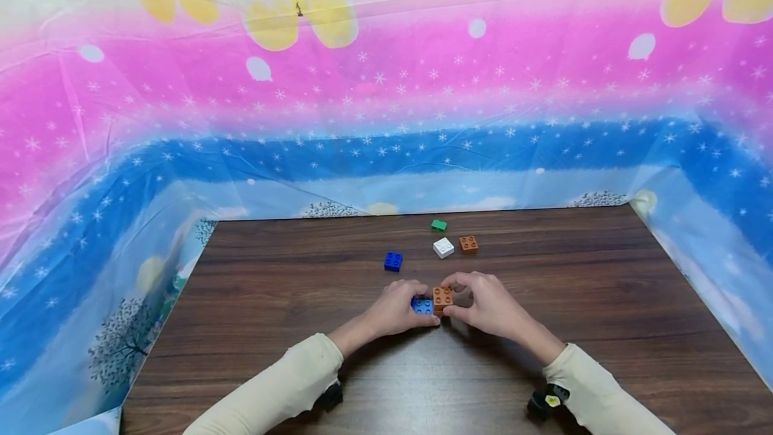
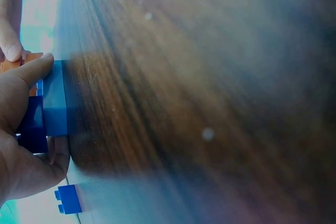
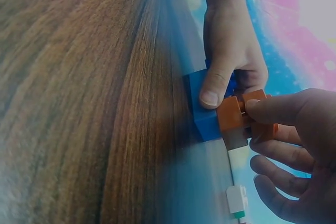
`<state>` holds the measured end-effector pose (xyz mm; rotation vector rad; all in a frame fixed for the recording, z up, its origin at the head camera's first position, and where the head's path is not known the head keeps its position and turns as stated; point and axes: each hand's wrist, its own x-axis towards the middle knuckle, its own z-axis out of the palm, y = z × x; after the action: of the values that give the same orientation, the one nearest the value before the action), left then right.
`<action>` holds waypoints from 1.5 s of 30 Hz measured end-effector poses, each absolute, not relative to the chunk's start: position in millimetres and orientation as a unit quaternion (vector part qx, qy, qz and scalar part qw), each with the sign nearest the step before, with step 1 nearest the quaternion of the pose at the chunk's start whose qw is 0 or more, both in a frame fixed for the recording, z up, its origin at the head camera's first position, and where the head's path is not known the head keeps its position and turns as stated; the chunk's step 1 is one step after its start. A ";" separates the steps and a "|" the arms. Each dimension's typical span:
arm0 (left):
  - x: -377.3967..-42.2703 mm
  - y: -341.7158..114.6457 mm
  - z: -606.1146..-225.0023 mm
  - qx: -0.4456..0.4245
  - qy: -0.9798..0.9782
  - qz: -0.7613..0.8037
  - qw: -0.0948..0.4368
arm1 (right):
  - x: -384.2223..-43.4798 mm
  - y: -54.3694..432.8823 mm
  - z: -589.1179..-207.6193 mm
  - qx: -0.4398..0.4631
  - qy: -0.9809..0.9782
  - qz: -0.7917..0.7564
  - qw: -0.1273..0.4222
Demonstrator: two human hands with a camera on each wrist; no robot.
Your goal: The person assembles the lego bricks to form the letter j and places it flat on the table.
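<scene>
My left hand grips a small stack from its left side, thumb in front and fingers behind. At the bottom of it is a medium-blue building brick, with a dark blue brick on top at the left and an orange brick at the right. Between thumb and fingers my right hand pinches a second orange brick by its sides. That brick sits over the first orange one, slightly tilted in the right wrist view, with a narrow gap showing between them.
Behind the hands on the wooden table lie a loose dark blue brick, a white brick, another orange brick and a green brick. A printed cloth hangs along the table's back and sides.
</scene>
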<state>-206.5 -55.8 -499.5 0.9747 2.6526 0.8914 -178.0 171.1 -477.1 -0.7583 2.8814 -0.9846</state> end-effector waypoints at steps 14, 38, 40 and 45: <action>-207.0 -56.2 -499.9 0.329 0.890 0.303 0.086 | -179.3 170.9 -478.6 -0.232 0.915 -0.329 0.013; -206.6 -57.2 -499.8 0.327 0.894 0.296 0.083 | -180.8 165.7 -473.7 -0.246 0.933 -0.261 -0.022; -206.6 -56.5 -499.8 0.328 0.894 0.294 0.083 | -180.5 166.2 -473.9 -0.245 0.934 -0.257 -0.024; -206.4 -55.2 -499.5 0.326 0.894 0.295 0.086 | -180.9 166.4 -473.0 -0.258 0.939 -0.223 -0.033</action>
<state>-206.4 -55.2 -499.5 0.9718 2.6641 0.8796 -180.9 166.4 -473.0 -0.8291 3.0141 -0.7156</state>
